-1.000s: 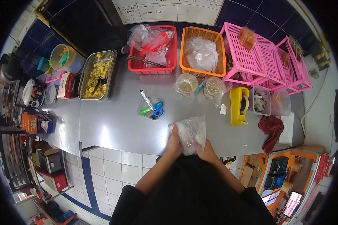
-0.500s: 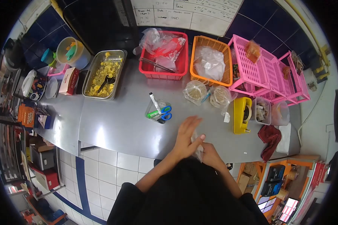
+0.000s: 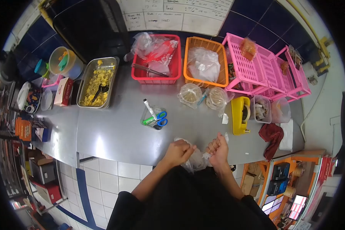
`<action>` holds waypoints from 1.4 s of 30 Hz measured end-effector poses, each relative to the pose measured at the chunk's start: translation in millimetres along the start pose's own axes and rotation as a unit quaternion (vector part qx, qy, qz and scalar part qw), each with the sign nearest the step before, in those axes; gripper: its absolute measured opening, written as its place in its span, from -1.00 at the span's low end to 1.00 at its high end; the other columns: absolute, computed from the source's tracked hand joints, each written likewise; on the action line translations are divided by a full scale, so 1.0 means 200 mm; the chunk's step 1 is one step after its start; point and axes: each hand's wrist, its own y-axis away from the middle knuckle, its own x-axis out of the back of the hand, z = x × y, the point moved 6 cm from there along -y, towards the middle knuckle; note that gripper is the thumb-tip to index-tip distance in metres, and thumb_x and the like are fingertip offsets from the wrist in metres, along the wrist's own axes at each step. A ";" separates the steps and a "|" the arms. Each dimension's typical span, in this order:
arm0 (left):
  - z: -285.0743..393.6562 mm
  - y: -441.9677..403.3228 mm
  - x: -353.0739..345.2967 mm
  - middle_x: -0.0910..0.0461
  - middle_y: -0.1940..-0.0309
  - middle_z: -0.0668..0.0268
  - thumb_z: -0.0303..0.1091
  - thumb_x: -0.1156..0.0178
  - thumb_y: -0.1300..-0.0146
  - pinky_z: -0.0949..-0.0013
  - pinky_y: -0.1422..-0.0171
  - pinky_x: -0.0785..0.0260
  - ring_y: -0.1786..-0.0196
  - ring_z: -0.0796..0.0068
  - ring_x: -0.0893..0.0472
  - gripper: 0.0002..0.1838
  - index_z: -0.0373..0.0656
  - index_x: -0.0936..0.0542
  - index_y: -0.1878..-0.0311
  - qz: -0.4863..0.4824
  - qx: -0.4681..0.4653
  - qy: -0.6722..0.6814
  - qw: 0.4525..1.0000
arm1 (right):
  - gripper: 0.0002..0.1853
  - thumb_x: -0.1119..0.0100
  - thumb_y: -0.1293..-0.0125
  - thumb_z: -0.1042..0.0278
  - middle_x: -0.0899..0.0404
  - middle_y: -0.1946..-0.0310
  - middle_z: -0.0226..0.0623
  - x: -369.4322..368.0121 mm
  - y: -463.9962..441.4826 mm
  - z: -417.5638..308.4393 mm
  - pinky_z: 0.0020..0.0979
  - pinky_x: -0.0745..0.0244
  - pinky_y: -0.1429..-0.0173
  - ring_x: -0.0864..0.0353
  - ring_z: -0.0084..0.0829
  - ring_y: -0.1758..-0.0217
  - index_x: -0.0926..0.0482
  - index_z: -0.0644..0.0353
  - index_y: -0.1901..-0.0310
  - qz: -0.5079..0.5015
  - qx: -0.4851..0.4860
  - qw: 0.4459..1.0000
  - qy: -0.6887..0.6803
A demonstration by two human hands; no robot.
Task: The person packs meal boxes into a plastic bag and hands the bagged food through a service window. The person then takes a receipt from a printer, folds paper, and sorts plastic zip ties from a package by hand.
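A clear plastic bag [image 3: 196, 160] hangs between my two hands at the table's front edge, close to my body. My left hand [image 3: 179, 152] is closed with the fingers curled on the bag's left side, and some of the plastic shows above the knuckles. On the other side my right hand [image 3: 218, 150] forms a fist around a bunched part of the plastic. A small bit of white plastic sticks out beyond its thumb. Whether the bag contains anything I cannot tell. Two tied bags of brownish food [image 3: 190, 96] lie farther back on the steel table [image 3: 130, 132].
Scissors and markers stand in a small clear holder [image 3: 153, 119]. A yellow tape dispenser [image 3: 239, 119] is to the right, near a dark red cloth [image 3: 271, 140]. Red [image 3: 156, 79] and orange baskets [image 3: 205, 80], a pink rack [image 3: 253, 73] and a tray of yellow food [image 3: 110, 92] line the back.
My left hand has gone from spread fingers to a closed grip. My hands have moved apart, and the bag now stretches between them. The view has shifted slightly.
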 end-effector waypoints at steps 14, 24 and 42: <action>0.27 -0.13 -0.03 -0.65 0.35 0.20 -0.37 -0.39 -0.19 0.25 0.13 -0.46 0.25 0.25 -0.62 -0.85 -0.18 -0.69 0.19 -0.042 0.080 0.021 0.996 | -0.53 -0.21 -0.33 -0.28 -0.20 0.66 -0.63 -0.20 0.04 0.11 -0.56 0.06 0.65 -0.06 -0.70 0.72 -0.35 -0.11 0.48 -0.003 -0.133 0.991 0.010; 0.32 -0.07 0.01 -0.65 0.13 0.16 -0.42 -0.35 -0.16 0.25 -0.13 -0.40 0.00 0.20 -0.59 -0.85 -0.13 -0.74 0.18 0.043 -0.022 -0.102 0.994 | -0.70 -0.17 -0.45 -0.03 -0.30 0.57 -0.58 -0.15 -0.01 0.20 -0.48 -0.30 0.38 -0.35 -0.64 0.47 -0.41 -0.10 0.38 -0.074 -0.155 0.982 -0.081; 0.29 0.00 0.10 -0.57 -0.17 0.09 0.01 0.17 -0.59 0.24 -0.36 -0.31 -0.22 0.23 -0.53 -0.43 -0.33 -0.49 -0.27 -0.020 0.135 0.209 0.968 | -0.79 -0.08 -0.51 0.24 -0.53 0.38 -0.39 -0.14 0.50 0.23 -0.37 -0.55 0.13 -0.55 -0.52 0.29 -0.54 0.21 0.06 -0.334 -0.223 0.873 0.277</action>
